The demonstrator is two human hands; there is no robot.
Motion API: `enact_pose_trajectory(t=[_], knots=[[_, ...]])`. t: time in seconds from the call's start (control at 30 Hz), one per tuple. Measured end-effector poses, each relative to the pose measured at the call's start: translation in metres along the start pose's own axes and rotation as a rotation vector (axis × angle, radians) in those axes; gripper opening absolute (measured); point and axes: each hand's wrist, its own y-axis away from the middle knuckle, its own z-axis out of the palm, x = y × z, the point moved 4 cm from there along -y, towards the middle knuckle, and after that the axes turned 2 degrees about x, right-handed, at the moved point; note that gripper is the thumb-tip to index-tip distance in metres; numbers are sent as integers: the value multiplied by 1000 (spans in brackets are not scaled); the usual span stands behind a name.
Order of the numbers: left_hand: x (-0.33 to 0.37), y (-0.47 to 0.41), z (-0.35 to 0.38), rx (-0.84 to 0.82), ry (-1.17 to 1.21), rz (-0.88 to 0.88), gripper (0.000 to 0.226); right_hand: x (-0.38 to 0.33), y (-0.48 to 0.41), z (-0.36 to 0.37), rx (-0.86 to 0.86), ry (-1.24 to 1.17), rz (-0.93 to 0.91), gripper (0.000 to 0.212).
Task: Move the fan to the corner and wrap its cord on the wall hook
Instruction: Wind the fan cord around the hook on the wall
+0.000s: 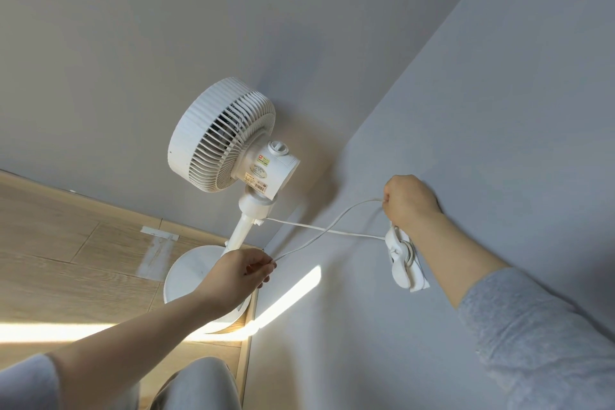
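A white pedestal fan (226, 140) stands in the corner where 2 pale walls meet, its round base on the wooden floor (66, 253). Its thin white cord (299, 225) runs from the pole across to a white wall hook (401, 260) on the right-hand wall. The right hand (409, 200), just above the hook, has its grip clenched around the cord. The left hand (239, 273), lower and in front of the fan's base, pinches another stretch of cord between thumb and fingers.
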Motion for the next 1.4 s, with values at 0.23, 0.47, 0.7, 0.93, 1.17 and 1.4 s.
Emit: enact_pose_trajectory(t=[0.23,0.47,0.7,0.93,1.17,1.4], knots=[[16,-2,-1,2,-31,25,18,6,11,-25,43,153,8,24],[24,11,-1,10,-42,43,19,18,33,-37,66,-52,9,27],[30,35,-11,9,-56,56,20,25,83,-40,86,-85,-7,25],[32,59,-24,27,-99,73,19,20,131,-36,35,-107,-48,18],[39,83,-26,-3,-82,103,20,19,158,-12,104,-120,-118,15],[43,99,-13,-56,-55,114,28,14,189,11,85,-120,-113,19]])
